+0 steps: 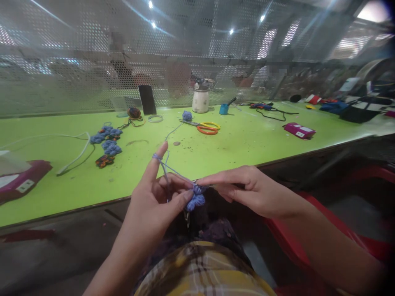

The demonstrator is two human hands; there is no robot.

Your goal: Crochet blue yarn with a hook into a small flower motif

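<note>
- Small blue knotted piece [196,202] held up between the two hands, just off the near edge of the bench [240,152], above the person's lap
- Left hand [157,195]: thumb and fingers gripping the piece, index finger raised with blue yarn [156,156] wound about it
- Right hand [247,189]: fingers drawn in at the piece's top edge; whether they grip a slim hook I cannot tell from here
- By my reckoning, good work here wants even tension: index high, strand taut but free to slide, pinch close to the stitches, small wrist turns, no tugging
- Strand trails over the bench to a blue yarn ball [187,115]; best given slack, and clear of the scissors [206,128], whose blades could snag it
- Piece looks soft and plump, with puffed lobes like petals
- Similar blue flowers [111,147] bunched at left, a rust-and-dark one [104,161] at their near end
- Bench top flat, lime green, specked; perforated screen [173,78] behind
</note>
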